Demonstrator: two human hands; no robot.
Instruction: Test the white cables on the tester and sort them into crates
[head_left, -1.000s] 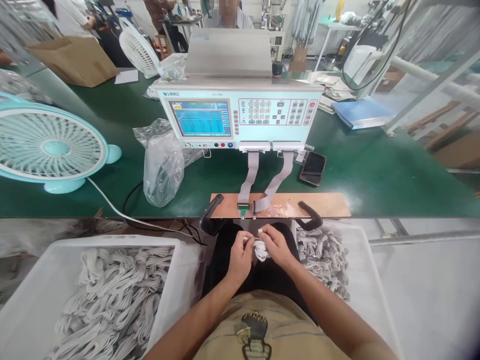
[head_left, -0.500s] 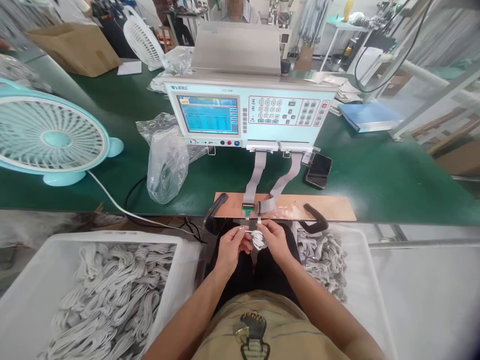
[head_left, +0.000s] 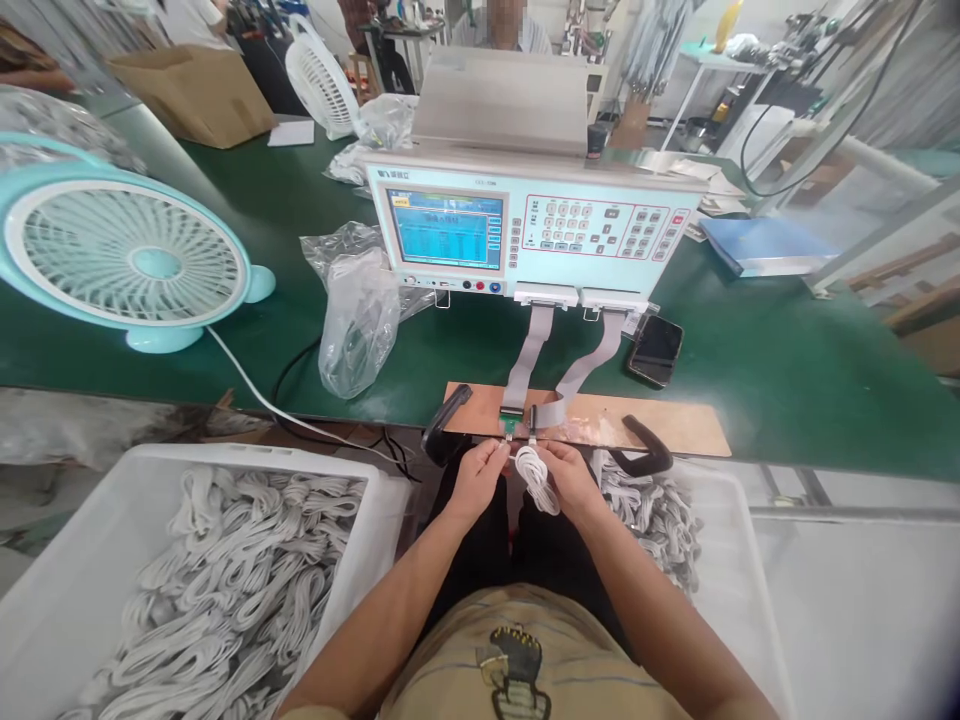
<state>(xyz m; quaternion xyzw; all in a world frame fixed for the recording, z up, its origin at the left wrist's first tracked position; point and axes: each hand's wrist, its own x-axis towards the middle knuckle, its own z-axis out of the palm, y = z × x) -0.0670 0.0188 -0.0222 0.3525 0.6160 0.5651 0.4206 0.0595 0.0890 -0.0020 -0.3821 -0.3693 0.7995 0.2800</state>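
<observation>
A coiled white cable (head_left: 534, 476) hangs between my two hands at the front edge of the table. My left hand (head_left: 480, 480) pinches one end of it just below the small green circuit board (head_left: 511, 424). Closed on the cable's other side, my right hand (head_left: 571, 482) is just below the black connector (head_left: 534, 418) of the right ribbon cable. Whether either cable end sits fully in its socket is too small to tell. Board and connector rest on a copper-coloured strip (head_left: 600, 418), and grey ribbon cables (head_left: 531, 350) join them to a tester (head_left: 450, 175) with a lit screen.
White bins of bundled cables stand left (head_left: 300, 455) and right (head_left: 739, 530) of my legs. Black clamps (head_left: 448, 415) hold the strip. A phone (head_left: 655, 350), plastic bag (head_left: 360, 325), fan (head_left: 142, 262) and blue folder (head_left: 765, 245) lie about. A person sits behind the tester.
My left hand has brought its cable end up to the green board. The coil now hangs lower and looks larger. The tester's screen differs, and the whole view has shifted slightly.
</observation>
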